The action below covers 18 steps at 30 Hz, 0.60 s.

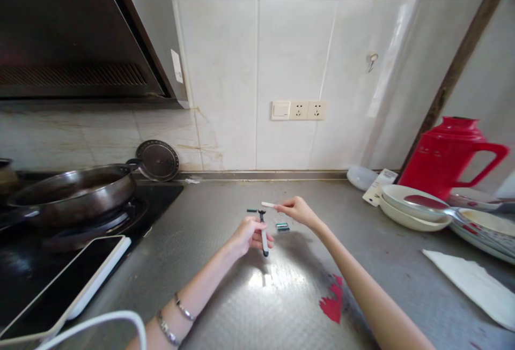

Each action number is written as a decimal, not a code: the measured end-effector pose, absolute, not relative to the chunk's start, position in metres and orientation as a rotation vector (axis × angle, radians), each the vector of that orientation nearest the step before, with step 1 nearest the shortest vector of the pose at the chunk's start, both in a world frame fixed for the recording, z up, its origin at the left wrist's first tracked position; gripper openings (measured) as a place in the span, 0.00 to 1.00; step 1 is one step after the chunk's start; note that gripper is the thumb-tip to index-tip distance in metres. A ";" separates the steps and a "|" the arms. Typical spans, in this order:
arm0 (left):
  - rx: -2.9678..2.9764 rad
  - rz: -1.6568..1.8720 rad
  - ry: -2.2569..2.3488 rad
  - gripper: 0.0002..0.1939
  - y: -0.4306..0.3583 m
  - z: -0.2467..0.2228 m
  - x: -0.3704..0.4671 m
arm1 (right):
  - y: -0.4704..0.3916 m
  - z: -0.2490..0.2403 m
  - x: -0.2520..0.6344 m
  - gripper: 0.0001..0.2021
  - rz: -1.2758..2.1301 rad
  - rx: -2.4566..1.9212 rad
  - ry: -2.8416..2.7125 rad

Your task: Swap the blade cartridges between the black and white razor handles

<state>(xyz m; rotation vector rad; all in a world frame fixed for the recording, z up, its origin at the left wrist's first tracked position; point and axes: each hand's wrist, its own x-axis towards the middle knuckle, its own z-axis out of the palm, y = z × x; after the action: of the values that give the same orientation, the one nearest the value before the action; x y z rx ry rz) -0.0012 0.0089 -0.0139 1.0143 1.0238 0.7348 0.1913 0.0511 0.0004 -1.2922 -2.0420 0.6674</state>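
My left hand (pixel 250 233) is closed round a razor handle (pixel 264 240), grey with black ends, its forked head pointing up toward the wall and carrying no blade. Between the fingertips of my right hand (pixel 295 210) is a small white stick (pixel 267 205), held just above and to the right of the razor's head. A dark green blade cartridge (pixel 251 210) lies on the metal counter left of the razor head. More green cartridges (pixel 282 226) lie to the right of the handle, below my right hand.
On the left are a pan (pixel 76 192) on the stove and a phone-like device (pixel 64 285) with a white cable. Red scraps (pixel 333 302) lie near the front. To the right stand a red thermos (pixel 444 157), stacked bowls (pixel 414 216) and a white paper (pixel 472 283).
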 end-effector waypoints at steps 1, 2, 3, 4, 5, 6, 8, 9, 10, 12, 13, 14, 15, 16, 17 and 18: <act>1.018 0.735 1.025 0.04 0.009 -0.014 -0.001 | 0.051 0.000 0.193 0.25 0.679 -1.285 -2.037; 1.023 0.732 1.023 0.04 0.010 -0.014 -0.002 | 0.052 -0.001 0.194 0.25 0.712 -1.270 -2.046; 1.030 0.727 1.018 0.04 0.010 -0.015 -0.002 | 0.052 -0.002 0.195 0.24 0.751 -1.255 -2.062; 1.034 0.723 1.016 0.05 0.010 -0.015 -0.002 | 0.052 -0.002 0.195 0.24 0.777 -1.249 -2.071; 1.036 0.721 1.016 0.05 0.010 -0.016 -0.002 | 0.053 -0.003 0.196 0.23 0.778 -1.256 -2.068; 1.036 0.720 1.016 0.05 0.010 -0.016 -0.002 | 0.053 -0.004 0.196 0.23 0.759 -1.272 -2.055; 1.036 0.717 1.018 0.07 0.010 -0.017 -0.002 | 0.053 -0.004 0.197 0.23 0.729 -1.289 -2.033; 1.039 0.714 1.016 0.08 0.010 -0.018 -0.002 | 0.053 -0.004 0.197 0.23 0.736 -1.281 -2.034; 1.044 0.709 1.011 0.09 0.010 -0.018 -0.001 | 0.052 -0.004 0.196 0.24 0.755 -1.268 -2.044; 1.053 0.703 1.002 0.11 0.009 -0.018 -0.001 | 0.051 -0.002 0.196 0.24 0.771 -1.252 -2.067; 1.055 0.702 1.000 0.11 0.009 -0.018 -0.001 | 0.051 -0.001 0.195 0.24 0.751 -1.258 -2.068; 1.056 0.702 1.002 0.11 0.009 -0.018 -0.001 | 0.050 -0.001 0.195 0.24 0.723 -1.269 -2.061; 1.057 0.702 1.004 0.10 0.009 -0.018 -0.001 | 0.050 0.000 0.195 0.24 0.704 -1.276 -2.056; 1.061 0.701 1.005 0.10 0.008 -0.018 0.000 | 0.050 0.001 0.195 0.24 0.704 -1.273 -2.058; 1.067 0.697 1.002 0.09 0.008 -0.018 0.000 | 0.049 0.001 0.196 0.24 0.721 -1.262 -2.064; 1.073 0.693 0.996 0.09 0.008 -0.018 0.000 | 0.049 0.001 0.196 0.24 0.751 -1.250 -2.074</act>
<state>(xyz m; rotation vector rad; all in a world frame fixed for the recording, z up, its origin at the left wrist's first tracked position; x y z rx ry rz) -0.0003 0.0080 -0.0176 1.0733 0.9957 0.6925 0.1962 0.0491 0.0012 -1.2501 -2.0739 0.7509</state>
